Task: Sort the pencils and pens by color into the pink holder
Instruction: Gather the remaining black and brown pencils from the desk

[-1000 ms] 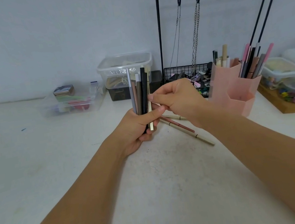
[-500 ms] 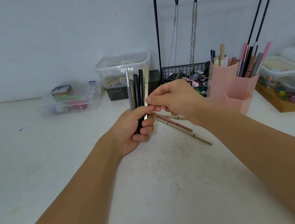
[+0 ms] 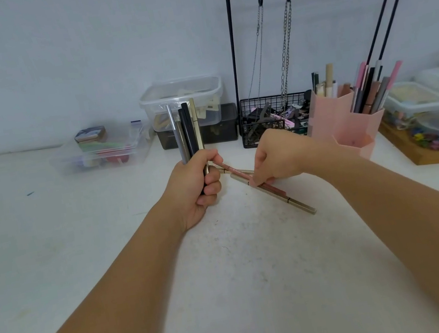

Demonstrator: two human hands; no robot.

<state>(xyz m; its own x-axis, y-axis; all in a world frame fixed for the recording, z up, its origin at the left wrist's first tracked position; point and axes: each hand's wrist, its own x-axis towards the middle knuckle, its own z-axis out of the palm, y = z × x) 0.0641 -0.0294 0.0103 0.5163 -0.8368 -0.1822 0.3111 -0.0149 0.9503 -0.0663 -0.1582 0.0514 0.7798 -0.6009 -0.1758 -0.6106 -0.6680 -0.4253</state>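
Left hand (image 3: 195,187) grips an upright pen bundle (image 3: 187,131); right hand (image 3: 275,157) pinches a pink pencil (image 3: 271,186) lying on desk (image 3: 52,252).

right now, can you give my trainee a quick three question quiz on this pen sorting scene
1. True or false: the left hand grips an upright bundle of pens.
2. What is the right hand touching? A) the pink holder B) a pink pencil lying on the table C) a hanging chain
3. On which side of the right hand does the pink holder stand?

Key: 1 true; 2 B; 3 its right.
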